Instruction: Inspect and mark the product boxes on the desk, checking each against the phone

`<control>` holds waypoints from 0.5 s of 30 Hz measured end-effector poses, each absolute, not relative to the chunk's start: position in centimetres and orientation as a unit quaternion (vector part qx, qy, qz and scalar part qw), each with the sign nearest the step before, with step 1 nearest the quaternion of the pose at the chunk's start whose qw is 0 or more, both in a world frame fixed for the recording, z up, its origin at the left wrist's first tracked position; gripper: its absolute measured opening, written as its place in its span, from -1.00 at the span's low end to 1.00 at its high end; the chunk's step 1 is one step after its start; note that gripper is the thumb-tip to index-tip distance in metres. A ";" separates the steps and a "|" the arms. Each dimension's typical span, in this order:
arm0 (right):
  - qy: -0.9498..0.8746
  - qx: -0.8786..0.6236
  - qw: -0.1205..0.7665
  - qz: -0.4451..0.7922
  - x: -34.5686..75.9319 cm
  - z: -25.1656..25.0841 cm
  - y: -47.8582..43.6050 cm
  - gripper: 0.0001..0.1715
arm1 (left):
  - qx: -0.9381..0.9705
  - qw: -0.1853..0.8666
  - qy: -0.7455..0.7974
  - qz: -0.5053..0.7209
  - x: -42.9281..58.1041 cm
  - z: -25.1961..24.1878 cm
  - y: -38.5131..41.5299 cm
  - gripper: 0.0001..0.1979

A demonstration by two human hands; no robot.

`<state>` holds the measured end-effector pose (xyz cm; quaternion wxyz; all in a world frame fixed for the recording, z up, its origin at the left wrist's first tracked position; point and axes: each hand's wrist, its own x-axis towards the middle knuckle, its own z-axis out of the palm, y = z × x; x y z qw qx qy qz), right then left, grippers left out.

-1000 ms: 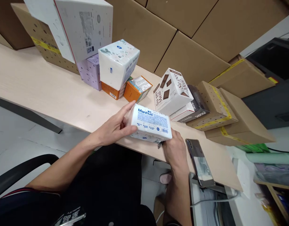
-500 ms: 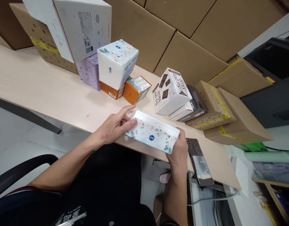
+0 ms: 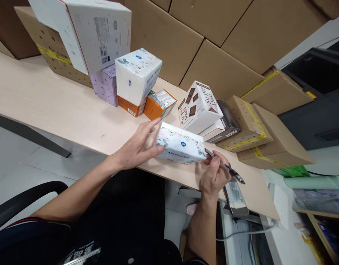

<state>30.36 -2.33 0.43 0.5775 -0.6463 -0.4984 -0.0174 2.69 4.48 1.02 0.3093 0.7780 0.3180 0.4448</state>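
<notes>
A white tissue pack [image 3: 183, 141] with a leaf print and a blue logo rests at the front of the wooden table. My left hand [image 3: 136, 147] is closed on its left end, thumb against the front face and fingers behind. In my right hand [image 3: 213, 176] is a black pen [image 3: 236, 176], gripped between thumb and fingers beside the pack's right end. One end of the pen reaches the pack's corner; whether it touches cannot be made out. Just below my right hand lies a phone [image 3: 236, 200], partly covered by it.
Behind stand another tissue pack [image 3: 133, 81] on an orange box [image 3: 132, 106], a second orange box [image 3: 160, 105] and a purple box [image 3: 104, 86]. To the right are a Super Meal box [image 3: 198, 110] and cardboard boxes [image 3: 249, 125]. A chair armrest [image 3: 28, 197] is at lower left.
The tissue pack has moved up and tipped so its front face shows. My right hand has let go of its right end and now shows a pen. The left hand stays on the pack.
</notes>
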 end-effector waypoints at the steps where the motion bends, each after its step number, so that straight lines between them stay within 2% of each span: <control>1: -0.487 -0.646 0.588 -0.011 30.2 0.5 -2.3 -0.51 | 0.782 0.296 0.315 0.450 2.8 1.0 4.5 -0.18; 3: -0.469 -0.644 0.605 0.005 30.1 0.4 -2.3 -0.50 | 0.785 0.264 0.311 0.467 3.2 1.0 4.3 -0.14; 6: -0.461 -0.634 0.621 0.012 30.3 0.3 -2.2 -0.54 | 0.786 0.242 0.309 0.477 4.3 1.1 4.0 -0.22; 11: -0.439 -0.627 0.643 -0.028 30.4 0.5 -1.7 -0.67 | 0.795 0.269 0.305 0.450 6.1 0.9 3.4 -0.39; 15: -0.406 -0.604 0.684 -0.049 30.1 1.6 -1.2 -0.68 | 0.805 0.268 0.295 0.439 6.3 0.5 3.4 -0.42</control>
